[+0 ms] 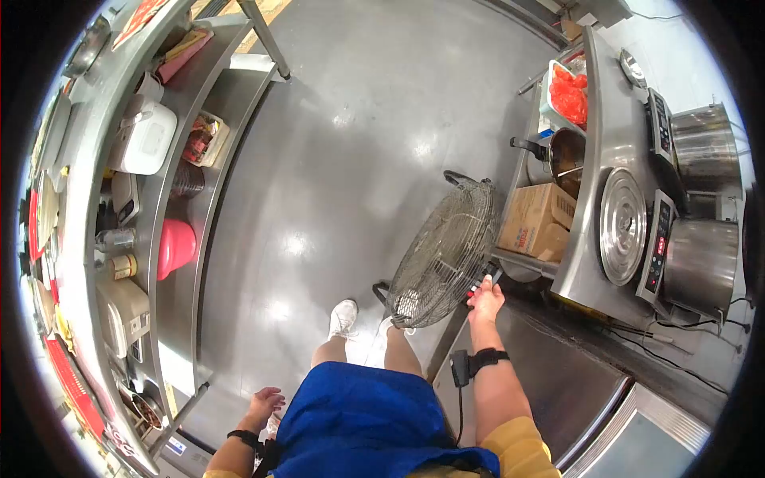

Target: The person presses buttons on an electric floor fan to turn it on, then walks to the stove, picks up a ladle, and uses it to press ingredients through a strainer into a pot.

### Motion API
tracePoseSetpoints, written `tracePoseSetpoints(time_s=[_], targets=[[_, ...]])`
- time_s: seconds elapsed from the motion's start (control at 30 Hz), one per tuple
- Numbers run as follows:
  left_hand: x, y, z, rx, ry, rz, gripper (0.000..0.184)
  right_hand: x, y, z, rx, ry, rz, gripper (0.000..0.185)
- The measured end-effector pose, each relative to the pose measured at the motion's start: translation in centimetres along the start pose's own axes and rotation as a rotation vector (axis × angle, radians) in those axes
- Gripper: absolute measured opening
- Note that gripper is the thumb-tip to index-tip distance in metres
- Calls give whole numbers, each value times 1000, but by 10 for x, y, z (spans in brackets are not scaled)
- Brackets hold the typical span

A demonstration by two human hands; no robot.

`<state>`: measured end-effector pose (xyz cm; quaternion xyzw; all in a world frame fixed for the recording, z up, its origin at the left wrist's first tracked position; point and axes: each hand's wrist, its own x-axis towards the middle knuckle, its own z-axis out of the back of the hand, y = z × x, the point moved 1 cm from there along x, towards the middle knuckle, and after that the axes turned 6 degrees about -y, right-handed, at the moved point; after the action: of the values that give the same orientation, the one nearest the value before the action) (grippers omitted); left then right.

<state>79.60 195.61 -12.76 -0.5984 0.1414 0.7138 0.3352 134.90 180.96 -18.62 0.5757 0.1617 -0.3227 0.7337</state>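
A black fitting (493, 273) at the right edge of a large round fan with a grey wire cage (441, 253) is grasped in the grip of the right hand (484, 303), the thumb and fingers being curled about it; how firmly it is held cannot be told. The grip of the left hand (266, 404) is released, its fingers loosely bent and nothing held, beside a blue cloth apron (366, 410). A black strap (488, 360) is worn on the right wrist. The fan is stood on the smooth grey floor (319, 151), its near end beside a pair of white shoes (343, 317). Just right of it, a brown cardboard box (530, 217) is kept on a low metal shelf, with a deep pot with a long black handle (567, 155) and a white tub filled with red plastic (568, 97) placed farther off. Above these, a round steel lid (622, 227) is laid on the steel counter (607, 127), near two tall steel pots (701, 263). On the left, a bright pink bowl (176, 248) and a white plastic container (150, 140) are stored on steel shelving (179, 319).
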Motion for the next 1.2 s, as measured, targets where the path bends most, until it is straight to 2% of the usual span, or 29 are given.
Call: tracePoseSetpoints(time_s=[0.2,0.33,0.4,0.47,0.5,0.53,0.57,0.6,0.63,0.67,0.7,0.77,0.87,0.97,1.0,1.03,1.07,1.1,1.13,1.17,1.2], targets=[[3,19,25,-13,-58,69,30,14,30,-71,99,87,-40,33],[-2,31,36,-138,-80,90,27,6,38,-118,187,123,-3,33],[0,38,41,-187,-81,103,24,9,45,-127,216,137,-5,32],[-4,33,31,-182,-70,106,21,27,51,-120,290,252,-96,31],[-1,37,28,-175,-70,108,20,53,44,-107,373,449,-140,8],[1,45,25,-184,-84,110,20,56,47,-108,243,279,-157,15],[6,56,21,-136,-63,33,23,59,49,-109,197,214,-104,17],[-3,42,12,-26,-84,40,28,48,57,-112,169,159,-53,8],[-3,43,6,-51,-99,52,30,78,43,-104,154,264,-31,17],[6,56,1,34,-147,14,30,75,44,-109,-11,113,81,33],[-7,36,-2,-19,-115,64,31,71,55,-113,-133,5,44,38],[7,60,-10,5,-108,-20,30,63,59,-114,-221,27,67,41],[-9,44,-23,28,-157,-11,29,79,59,-121,-271,133,84,42],[-9,50,-29,-11,-128,-24,27,114,70,-101,-367,168,84,33],[-27,28,-31,65,-180,-28,25,116,75,-99,-61,367,-72,27],[-15,53,-30,-79,-139,-95,22,108,85,-93,-130,349,3,23],[-12,65,-25,-489,121,-26,18,101,95,-89,-201,326,76,23],[-16,67,-28,-722,64,94,19,104,99,-81,-231,334,235,18],[-18,57,-29,-760,62,136,23,109,108,-80,-302,210,132,20],[-9,75,-28,-412,-45,132,26,106,116,-78,-356,203,163,26],[-20,53,-30,-155,-52,144,25,126,110,-75,-368,213,206,32]])
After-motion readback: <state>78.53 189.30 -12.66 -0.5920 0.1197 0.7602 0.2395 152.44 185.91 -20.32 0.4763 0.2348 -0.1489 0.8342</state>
